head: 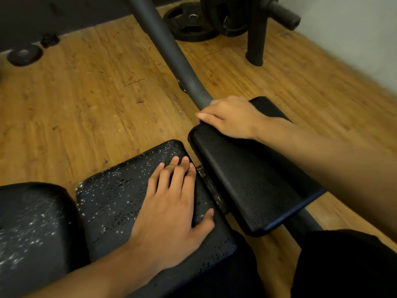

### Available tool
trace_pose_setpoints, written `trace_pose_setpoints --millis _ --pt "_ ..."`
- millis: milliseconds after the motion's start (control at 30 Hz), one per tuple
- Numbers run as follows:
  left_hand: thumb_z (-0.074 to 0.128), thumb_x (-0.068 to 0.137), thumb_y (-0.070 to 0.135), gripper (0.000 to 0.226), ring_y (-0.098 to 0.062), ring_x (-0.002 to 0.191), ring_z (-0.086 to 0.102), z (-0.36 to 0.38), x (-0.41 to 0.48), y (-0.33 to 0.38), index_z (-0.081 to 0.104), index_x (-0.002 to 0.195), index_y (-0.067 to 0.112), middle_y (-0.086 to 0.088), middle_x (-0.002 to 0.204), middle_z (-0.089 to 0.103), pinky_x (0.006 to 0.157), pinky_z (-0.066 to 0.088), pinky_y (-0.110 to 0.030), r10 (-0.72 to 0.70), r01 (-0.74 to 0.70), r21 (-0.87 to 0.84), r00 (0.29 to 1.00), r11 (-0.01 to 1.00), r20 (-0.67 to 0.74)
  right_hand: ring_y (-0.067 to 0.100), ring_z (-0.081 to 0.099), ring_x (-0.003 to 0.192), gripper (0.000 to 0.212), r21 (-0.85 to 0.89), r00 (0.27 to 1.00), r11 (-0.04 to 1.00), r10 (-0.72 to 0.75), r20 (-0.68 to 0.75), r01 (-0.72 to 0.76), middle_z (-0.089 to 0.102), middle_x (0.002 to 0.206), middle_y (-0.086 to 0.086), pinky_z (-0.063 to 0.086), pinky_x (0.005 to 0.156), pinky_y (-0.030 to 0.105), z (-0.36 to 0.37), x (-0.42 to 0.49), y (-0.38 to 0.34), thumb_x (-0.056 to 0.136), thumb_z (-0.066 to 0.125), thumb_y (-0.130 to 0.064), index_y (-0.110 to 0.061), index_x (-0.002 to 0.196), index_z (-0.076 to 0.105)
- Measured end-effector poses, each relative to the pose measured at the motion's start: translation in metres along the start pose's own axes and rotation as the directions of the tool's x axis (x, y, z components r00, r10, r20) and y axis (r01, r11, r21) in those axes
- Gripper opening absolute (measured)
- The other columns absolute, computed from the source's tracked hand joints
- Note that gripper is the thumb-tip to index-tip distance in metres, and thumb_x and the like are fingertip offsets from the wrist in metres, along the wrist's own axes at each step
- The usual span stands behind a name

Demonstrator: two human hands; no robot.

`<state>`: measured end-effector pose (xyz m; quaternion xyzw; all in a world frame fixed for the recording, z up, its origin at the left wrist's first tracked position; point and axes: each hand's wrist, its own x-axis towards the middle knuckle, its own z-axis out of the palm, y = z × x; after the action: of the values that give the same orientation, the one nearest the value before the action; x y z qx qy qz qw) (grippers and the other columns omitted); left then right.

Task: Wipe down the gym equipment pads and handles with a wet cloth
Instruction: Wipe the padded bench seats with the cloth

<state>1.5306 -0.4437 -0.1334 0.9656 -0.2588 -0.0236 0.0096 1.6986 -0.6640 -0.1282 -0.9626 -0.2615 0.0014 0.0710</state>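
The droplet-speckled seat pad [120, 190] is bearing the left hand [171, 211], lying flat with fingers spread as a brace. The right hand [232, 119] is curling over the far end of the neighbouring pad [247, 179], where it should, I reckon, be pulling back in firm overlapping strokes. Only a purple sliver of cloth [199, 121] is peeking out under those fingertips, so the grip is hard to judge.

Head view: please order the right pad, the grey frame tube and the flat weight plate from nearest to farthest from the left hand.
1. Right pad, just right of the left hand.
2. Grey frame tube, ahead and slightly right.
3. Flat weight plate, far back on the floor.
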Motion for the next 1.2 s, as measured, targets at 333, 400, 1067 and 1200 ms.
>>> trace_pose_setpoints --millis 333,400,1067,1200 --pt "0.044 0.091 0.064 0.087 -0.033 0.152 0.033 -0.001 0.0 -0.001 0.047 0.15 0.0 -0.014 0.156 0.044 0.123 0.026 -0.052 0.001 -0.001 -0.002 0.999 1.0 0.034 0.026 0.061 0.126 0.065 0.137 0.942 0.939 -0.328 0.073 0.316 0.073 0.115 0.01 0.028 0.122 0.045 -0.006 0.015 0.03 0.106 0.026 -0.056 -0.011 0.106 0.073" --pt "0.044 0.092 0.064 0.086 -0.034 0.152 0.033 -0.002 0.0 0.0 0.046 0.15 0.0 -0.014 0.156 0.044 0.123 0.029 -0.054 -0.002 0.002 -0.002 0.999 1.0 0.042 0.026 0.067 0.11 0.072 0.137 0.951 0.947 -0.302 0.067 0.291 0.073 0.109 0.008 0.043 0.108 0.051 -0.019 0.004 0.052 0.101 0.02 -0.065 -0.015 0.103 0.072" --pt "0.042 0.093 0.062 0.086 -0.035 0.152 0.033 -0.001 0.0 0.0 0.045 0.15 -0.001 -0.016 0.158 0.042 0.124 0.019 -0.049 0.003 -0.005 0.023 0.999 1.0 0.055 0.029 0.065 0.067 0.067 0.065 0.997 0.995 0.079 -0.025 -0.077 0.068 0.072 0.012 0.044 0.064 0.037 -0.018 -0.007 0.07 0.103 0.031 -0.062 -0.013 0.083 0.071" --pt "0.042 0.092 0.062 0.085 -0.035 0.151 0.034 -0.003 0.0 0.001 0.046 0.149 -0.002 -0.017 0.157 0.043 0.123 0.019 -0.047 0.002 -0.002 0.011 0.999 1.0 0.049 0.024 0.061 0.077 0.074 0.001 0.983 0.984 -0.175 -0.052 0.176 0.065 0.078 0.004 0.046 0.07 0.041 0.009 0.022 -0.009 0.093 0.015 -0.072 -0.018 0.073 0.062"
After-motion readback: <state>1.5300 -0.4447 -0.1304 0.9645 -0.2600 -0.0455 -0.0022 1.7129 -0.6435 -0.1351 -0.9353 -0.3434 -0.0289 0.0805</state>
